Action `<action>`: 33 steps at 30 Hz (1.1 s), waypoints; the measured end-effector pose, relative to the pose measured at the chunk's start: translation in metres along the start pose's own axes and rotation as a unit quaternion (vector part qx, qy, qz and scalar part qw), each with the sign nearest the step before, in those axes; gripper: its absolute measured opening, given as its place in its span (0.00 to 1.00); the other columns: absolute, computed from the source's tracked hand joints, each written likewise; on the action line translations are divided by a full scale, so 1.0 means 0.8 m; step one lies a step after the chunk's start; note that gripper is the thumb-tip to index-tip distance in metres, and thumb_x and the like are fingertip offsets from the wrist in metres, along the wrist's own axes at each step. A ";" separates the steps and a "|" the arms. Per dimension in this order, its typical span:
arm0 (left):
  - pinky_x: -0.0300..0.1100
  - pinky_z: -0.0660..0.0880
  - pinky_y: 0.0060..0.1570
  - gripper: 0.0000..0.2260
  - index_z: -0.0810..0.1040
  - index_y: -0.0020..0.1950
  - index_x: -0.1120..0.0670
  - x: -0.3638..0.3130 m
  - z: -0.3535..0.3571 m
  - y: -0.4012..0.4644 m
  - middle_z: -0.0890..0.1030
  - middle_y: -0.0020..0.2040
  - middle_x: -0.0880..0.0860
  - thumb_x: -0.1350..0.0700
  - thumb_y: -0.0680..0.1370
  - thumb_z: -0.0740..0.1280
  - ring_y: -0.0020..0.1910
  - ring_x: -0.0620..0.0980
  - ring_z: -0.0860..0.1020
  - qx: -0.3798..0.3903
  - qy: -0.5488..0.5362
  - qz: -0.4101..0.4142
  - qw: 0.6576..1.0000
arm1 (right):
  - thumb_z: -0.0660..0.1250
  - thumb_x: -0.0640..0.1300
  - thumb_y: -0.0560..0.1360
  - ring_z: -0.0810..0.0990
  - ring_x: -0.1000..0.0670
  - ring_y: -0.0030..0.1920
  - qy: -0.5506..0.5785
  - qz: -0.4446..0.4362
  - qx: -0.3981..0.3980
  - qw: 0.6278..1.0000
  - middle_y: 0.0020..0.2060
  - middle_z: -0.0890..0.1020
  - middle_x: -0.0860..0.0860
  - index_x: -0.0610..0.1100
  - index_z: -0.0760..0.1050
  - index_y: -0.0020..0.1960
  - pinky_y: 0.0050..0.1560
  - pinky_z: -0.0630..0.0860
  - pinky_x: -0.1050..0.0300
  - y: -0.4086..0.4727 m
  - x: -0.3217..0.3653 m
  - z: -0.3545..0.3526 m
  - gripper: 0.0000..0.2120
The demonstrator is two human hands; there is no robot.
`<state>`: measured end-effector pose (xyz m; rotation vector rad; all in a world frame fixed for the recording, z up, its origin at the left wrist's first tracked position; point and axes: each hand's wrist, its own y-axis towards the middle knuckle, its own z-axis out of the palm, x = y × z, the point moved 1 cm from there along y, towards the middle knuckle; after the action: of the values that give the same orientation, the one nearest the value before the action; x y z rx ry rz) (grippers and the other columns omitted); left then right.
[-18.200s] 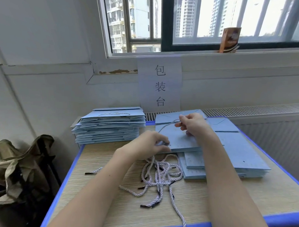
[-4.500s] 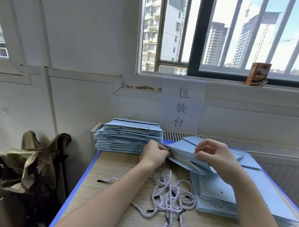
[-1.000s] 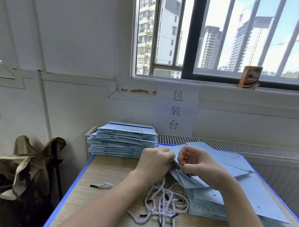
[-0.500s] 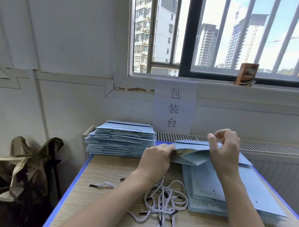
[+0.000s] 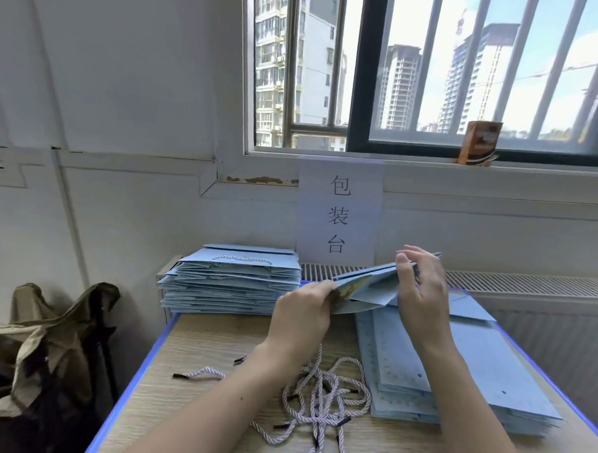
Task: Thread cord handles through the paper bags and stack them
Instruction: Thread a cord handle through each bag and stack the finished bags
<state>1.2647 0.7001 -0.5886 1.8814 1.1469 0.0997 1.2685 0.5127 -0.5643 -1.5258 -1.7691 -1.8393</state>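
Paper bag (image 5: 369, 288), pale blue and folded flat, is held up above the bench (image 5: 209, 394) toward its far edge, between both hands. The left hand (image 5: 305, 315) grips the bag's left end, fingers curled around the opening where a yellowish printed inside shows. The right hand (image 5: 422, 289) pinches the bag's right end, thumb in front and fingers behind; whether a cord end sits between those fingers cannot be told. Below the held bag, along the bench's right edge, lies a flat pile of unthreaded bags (image 5: 452, 384), with small punched holes visible on the top sheets. At the far left corner stands a stack of finished bags (image 5: 231, 280), a cord handle lying across its top one. Loose twisted cords (image 5: 325, 396) with dark tips form a tangle near the bench's front middle, touching the left edge of the flat pile; one single cord (image 5: 201, 373) lies apart, nearer the left edge. A paper sign (image 5: 339, 211) hangs on the wall behind, and a small brown carton (image 5: 479, 143) sits on the window ledge. A drab bundle (image 5: 49, 340) sits left of the bench.
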 end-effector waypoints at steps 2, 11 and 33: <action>0.50 0.76 0.43 0.17 0.81 0.56 0.51 0.002 -0.002 0.002 0.84 0.47 0.52 0.56 0.76 0.54 0.45 0.57 0.80 0.010 -0.021 -0.013 1.000 | 0.56 0.56 0.83 0.61 0.57 0.76 0.011 0.003 0.045 0.999 0.72 0.71 0.53 0.46 0.76 0.67 0.73 0.56 0.64 -0.001 0.004 0.003 0.20; 0.50 0.73 0.40 0.08 0.79 0.48 0.52 0.008 -0.006 0.006 0.81 0.41 0.51 0.60 0.80 0.61 0.40 0.54 0.77 0.005 -0.053 -0.061 0.997 | 0.51 0.63 0.81 0.46 0.62 0.79 0.068 0.021 0.091 0.993 0.80 0.53 0.59 0.54 0.58 0.80 0.77 0.47 0.59 -0.008 0.011 0.010 0.30; 0.51 0.76 0.36 0.07 0.79 0.42 0.55 0.008 -0.027 0.018 0.80 0.33 0.46 0.60 0.80 0.67 0.33 0.51 0.78 -0.040 -0.195 -0.150 0.968 | 0.81 0.57 0.63 0.78 0.57 0.39 -0.130 0.053 0.521 0.842 0.42 0.82 0.53 0.57 0.82 0.44 0.43 0.74 0.61 -0.039 0.009 0.033 0.13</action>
<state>1.2675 0.7166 -0.5677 1.5468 1.1153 -0.3740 1.2570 0.5465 -0.5854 -1.3271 -2.1432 -0.3705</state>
